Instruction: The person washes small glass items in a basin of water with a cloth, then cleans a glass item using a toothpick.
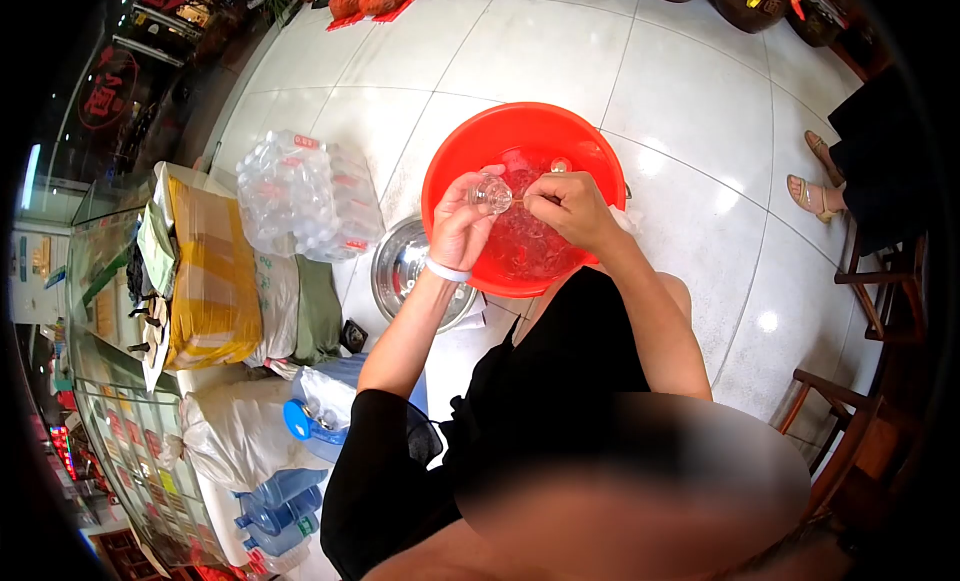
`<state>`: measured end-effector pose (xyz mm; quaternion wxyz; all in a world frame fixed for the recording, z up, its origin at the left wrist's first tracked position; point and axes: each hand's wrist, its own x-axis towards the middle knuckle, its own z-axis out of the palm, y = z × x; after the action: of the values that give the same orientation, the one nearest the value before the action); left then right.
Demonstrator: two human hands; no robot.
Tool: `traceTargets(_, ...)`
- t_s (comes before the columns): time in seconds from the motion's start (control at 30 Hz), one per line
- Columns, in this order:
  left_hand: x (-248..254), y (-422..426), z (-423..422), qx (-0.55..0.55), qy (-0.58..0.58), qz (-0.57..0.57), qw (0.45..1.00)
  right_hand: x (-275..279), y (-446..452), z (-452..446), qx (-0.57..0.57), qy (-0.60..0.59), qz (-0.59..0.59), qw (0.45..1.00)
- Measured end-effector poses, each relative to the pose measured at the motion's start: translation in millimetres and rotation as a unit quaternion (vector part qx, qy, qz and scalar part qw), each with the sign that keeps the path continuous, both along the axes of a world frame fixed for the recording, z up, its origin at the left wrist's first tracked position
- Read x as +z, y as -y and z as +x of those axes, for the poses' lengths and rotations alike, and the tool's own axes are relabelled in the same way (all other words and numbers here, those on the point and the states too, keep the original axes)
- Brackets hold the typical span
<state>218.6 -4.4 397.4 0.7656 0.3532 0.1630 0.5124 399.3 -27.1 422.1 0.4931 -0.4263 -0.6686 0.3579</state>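
Above a red basin [446, 146], my left hand [461, 224] holds a small clear glass piece [490, 194] between thumb and fingers, with a pale band on the wrist. My right hand [568, 207] is closed in a pinch on a thin stick-like thing [518, 200] that points at the glass piece; whether its tip is inside cannot be made out. Several clear glass pieces [530, 243] lie in the basin, blurred by water and reflections. A small shiny round thing [560, 166] is near its far side.
Left of the basin are a steel bowl [392, 271] and wrapped plastic bottles [305, 196]. Further left stand a taped carton [212, 271], bags [235, 421] and large blue bottles [280, 503]. A person's sandalled feet [820, 191] and wooden chairs [835, 396] are at the right.
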Motion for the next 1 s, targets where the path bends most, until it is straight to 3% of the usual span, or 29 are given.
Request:
traceTargets(0.27,0,-1,-1,0.009,-0.017,0.033,0.999,-1,-1,-2,-0.012,0.015,0.032,0.999)
traceTargets(0.37,0,0,1,0.021,-0.037,0.02,0.999,0,-1,2,0.01,-0.005,-0.012,1.0)
traceTargets(0.43,0,0,0,-0.028,0.005,-0.097,0.995,-4,-5,6,-0.032,-0.049,-0.024,0.998)
traceTargets(1.0,-10,2,2,-0.11,0.061,-0.201,0.972,2,-3,1,-0.045,-0.065,-0.021,0.997)
